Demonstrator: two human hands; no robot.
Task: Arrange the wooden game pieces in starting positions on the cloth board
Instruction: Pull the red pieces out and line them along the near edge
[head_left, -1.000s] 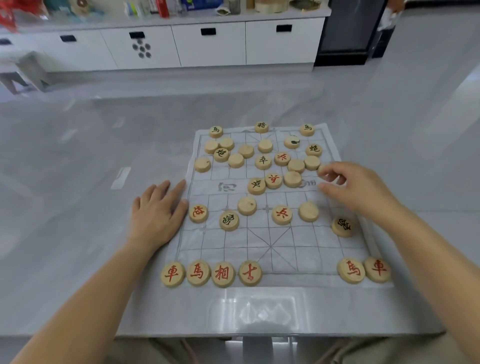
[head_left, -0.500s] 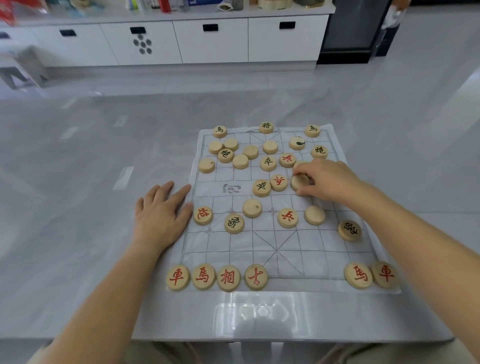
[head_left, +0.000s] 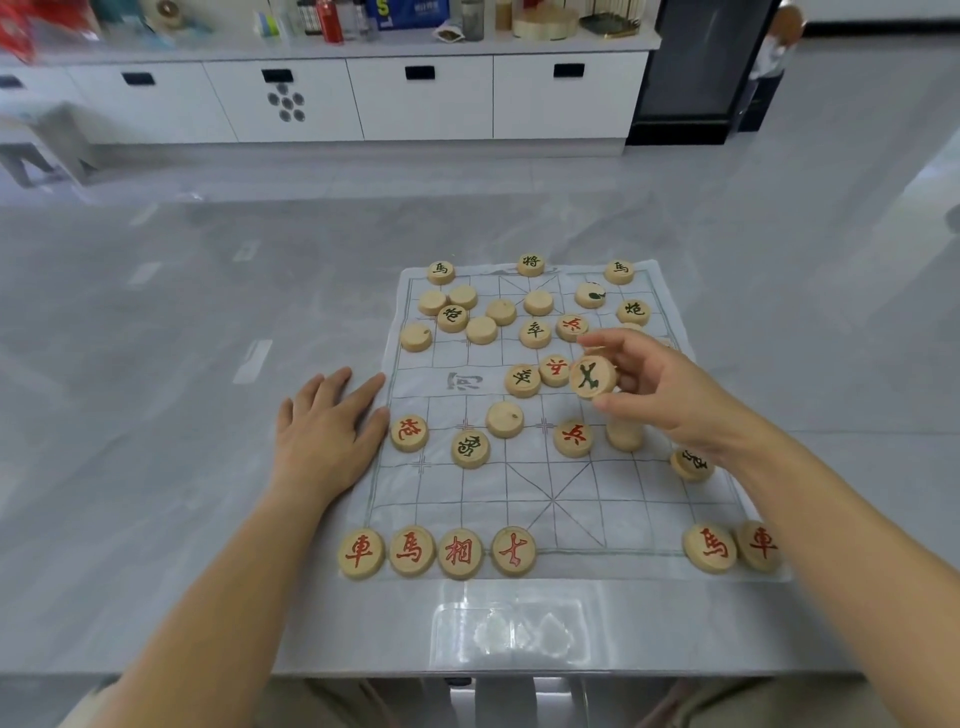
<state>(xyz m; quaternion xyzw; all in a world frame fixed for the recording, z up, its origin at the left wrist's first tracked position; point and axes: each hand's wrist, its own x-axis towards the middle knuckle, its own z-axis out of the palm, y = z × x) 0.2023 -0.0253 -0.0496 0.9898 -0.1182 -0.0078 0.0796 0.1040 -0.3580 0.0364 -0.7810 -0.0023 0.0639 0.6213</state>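
I pinch one wooden piece (head_left: 592, 376) in my right hand (head_left: 670, 395) fingers, tipped up over the cloth board (head_left: 524, 488) to read its mark. My left hand (head_left: 324, 434) lies flat, fingers spread, holding the cloth down.

Both forearms are bare to the frame edge, the left hand (head_left: 324, 434) and right hand (head_left: 670, 387) ungloved, without rings

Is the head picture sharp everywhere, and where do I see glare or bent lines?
In the head view the cloth board and the lifted piece in the right hand are sharp; the cabinets behind are softer, and their line curves from wide-angle distortion; a bright reflection lies on the glossy table near the front edge.
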